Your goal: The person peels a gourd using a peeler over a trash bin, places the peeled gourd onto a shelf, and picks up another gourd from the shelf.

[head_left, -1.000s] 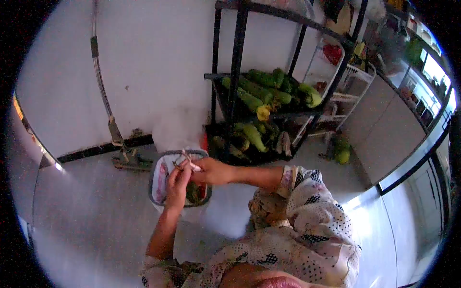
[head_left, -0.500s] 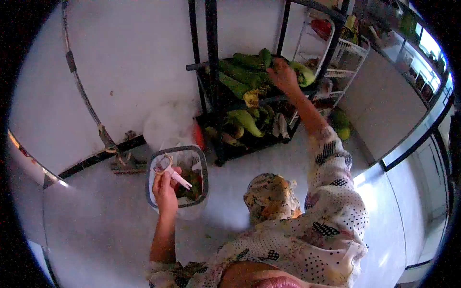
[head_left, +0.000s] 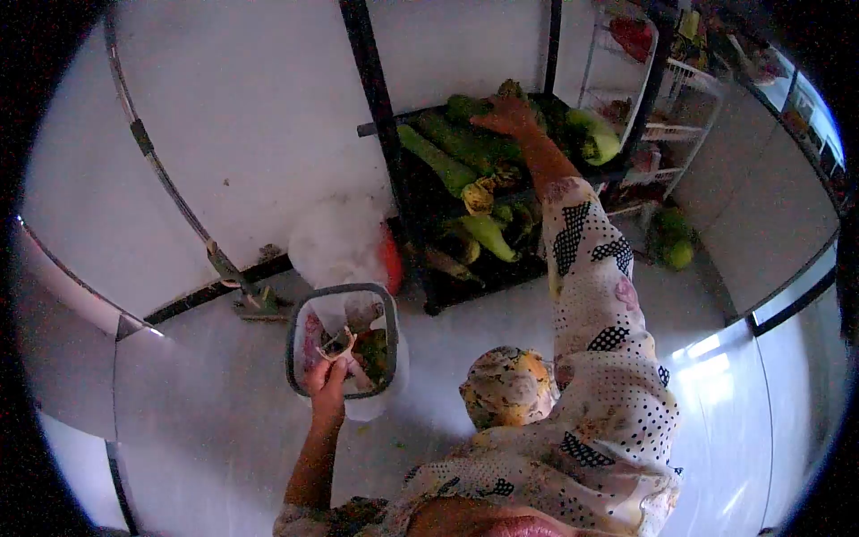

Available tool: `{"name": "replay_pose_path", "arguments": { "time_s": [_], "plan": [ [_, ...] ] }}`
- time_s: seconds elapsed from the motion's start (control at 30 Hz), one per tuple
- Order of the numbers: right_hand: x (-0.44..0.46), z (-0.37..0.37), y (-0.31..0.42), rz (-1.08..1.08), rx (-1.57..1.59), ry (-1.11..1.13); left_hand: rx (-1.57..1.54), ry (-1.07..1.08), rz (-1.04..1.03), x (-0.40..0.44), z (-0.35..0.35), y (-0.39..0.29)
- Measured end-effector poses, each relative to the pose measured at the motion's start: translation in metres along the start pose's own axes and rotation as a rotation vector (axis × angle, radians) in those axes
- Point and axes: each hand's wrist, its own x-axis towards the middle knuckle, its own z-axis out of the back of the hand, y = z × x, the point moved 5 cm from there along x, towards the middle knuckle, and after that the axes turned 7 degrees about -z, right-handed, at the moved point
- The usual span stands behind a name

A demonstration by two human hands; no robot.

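Observation:
My left hand (head_left: 327, 380) is closed round the handle of a Y-shaped peeler (head_left: 340, 345). It is held over a white bin (head_left: 295, 358) with a dark grey rim, in which peelings and other scraps show. On the upper shelf of a black rack, my right hand (head_left: 510, 116) grips a long green gourd (head_left: 510, 88), whose end sticks out past the fingers. Several more long green gourds (head_left: 438, 157) lie around that hand. A pale green gourd (head_left: 595, 139) is to its right, and a yellowish withered piece (head_left: 478, 197) hangs at the shelf's front.
More green vegetables (head_left: 488, 234) fill the rack's lower shelf. A white wire rack (head_left: 671, 134) stands to the right, with green gourds (head_left: 673, 240) on the floor beside it. Behind the bin sits a whitish plastic bag (head_left: 335, 237). A long-handled mop (head_left: 179, 192) leans on the wall.
My view has shifted slightly. My right hand has moved left across the shelf gourds. My left hand has turned the peeler, so its head now sits lower over the bin.

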Motion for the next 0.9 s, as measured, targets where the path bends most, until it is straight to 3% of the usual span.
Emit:
{"name": "replay_pose_path", "arguments": {
  "time_s": [0.1,0.17,0.3,0.37,0.5,0.6,0.67,0.77,0.9],
  "plan": [
    [-0.021,0.004,0.008,0.088,0.178,-0.244,0.041,0.006,-0.012,-0.003,0.012,0.023],
    [-0.022,0.003,0.023,0.172,0.053,-0.293,-0.084,-0.022,0.088,-0.005,0.013,0.022],
    [-0.054,0.036,0.056,0.095,0.066,-0.287,-0.22,-0.019,0.161,-0.004,0.009,0.031],
    [-0.046,0.042,0.058,0.086,0.317,-0.285,-0.172,0.001,0.169,-0.006,0.008,0.03],
    [-0.045,0.068,0.082,0.188,0.495,-0.376,-0.096,0.051,0.189,-0.012,0.011,0.026],
    [0.018,0.009,0.083,0.189,0.275,-0.305,-0.115,0.04,0.197,-0.015,0.006,0.033],
    [0.027,-0.024,0.076,0.093,0.224,-0.215,-0.085,0.062,0.183,-0.019,0.003,0.051],
    [0.047,-0.051,0.054,0.134,0.274,-0.255,-0.115,0.095,0.155,-0.021,0.0,0.049],
    [-0.022,0.028,0.017,-0.053,0.309,-0.164,-0.144,0.022,0.221,-0.028,0.006,0.059]
  ]
}}
